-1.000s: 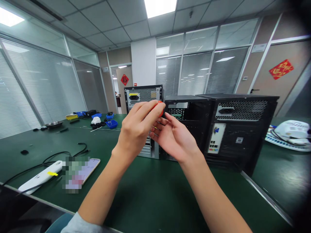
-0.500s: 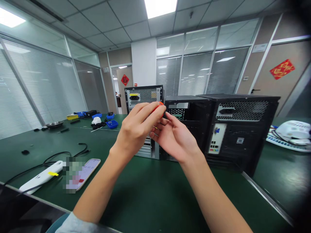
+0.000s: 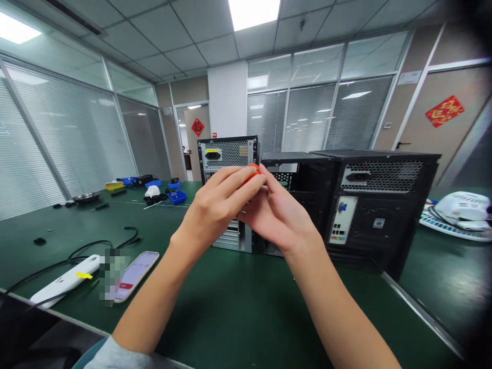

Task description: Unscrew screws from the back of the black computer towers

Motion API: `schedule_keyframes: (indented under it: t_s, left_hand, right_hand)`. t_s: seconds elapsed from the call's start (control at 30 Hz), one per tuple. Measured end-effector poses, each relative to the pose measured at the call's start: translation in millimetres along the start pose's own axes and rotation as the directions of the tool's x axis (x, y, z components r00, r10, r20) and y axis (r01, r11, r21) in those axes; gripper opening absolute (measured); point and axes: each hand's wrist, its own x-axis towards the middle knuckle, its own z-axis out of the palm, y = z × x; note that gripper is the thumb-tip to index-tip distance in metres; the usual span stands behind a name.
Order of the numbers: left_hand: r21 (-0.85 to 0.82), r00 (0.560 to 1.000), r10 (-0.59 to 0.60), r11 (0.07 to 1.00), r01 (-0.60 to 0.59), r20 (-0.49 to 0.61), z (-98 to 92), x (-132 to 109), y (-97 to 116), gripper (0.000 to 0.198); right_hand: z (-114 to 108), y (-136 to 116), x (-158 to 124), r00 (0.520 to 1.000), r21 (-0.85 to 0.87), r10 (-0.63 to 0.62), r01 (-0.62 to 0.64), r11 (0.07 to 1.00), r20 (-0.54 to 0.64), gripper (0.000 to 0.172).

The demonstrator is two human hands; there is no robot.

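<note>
A small red-orange object [image 3: 254, 169] peeks out between my fingers; most of it is covered, so I cannot tell its kind. My left hand [image 3: 215, 200] is closed over it from the left, palm down. My right hand [image 3: 280, 218] is cupped against it from the right and below, its thumb side pressed to the red-orange part and its other fingers largely hidden. Both hands are raised in front of a grey computer case [image 3: 230, 154] with its rear side towards me, and beside an opened black case [image 3: 311, 177].
Another black computer case [image 3: 365, 215] stands at the right. On the green table [image 3: 238, 307] lie a phone [image 3: 136, 277], a white power strip [image 3: 69, 279] and black cables. Blue trays [image 3: 177, 197] and a metal dish [image 3: 86, 197] are farther left. A white appliance [image 3: 465, 210] sits far right.
My right fingers and thumb have shifted up and closed in against the red-orange object. My left hand has dipped slightly, and the black part seen earlier is now covered.
</note>
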Motion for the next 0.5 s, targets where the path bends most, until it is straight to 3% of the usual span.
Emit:
schedule_keyframes:
  t_s: [0.5]
  left_hand:
    - [-0.068, 0.990, 0.058, 0.996, -0.049, 0.130, -8.8, 3.1, -3.2, 0.027]
  right_hand:
    - [8.6, 0.7, 2.5, 0.997, 0.109, 0.004, 0.004, 0.994, -0.074, 0.021]
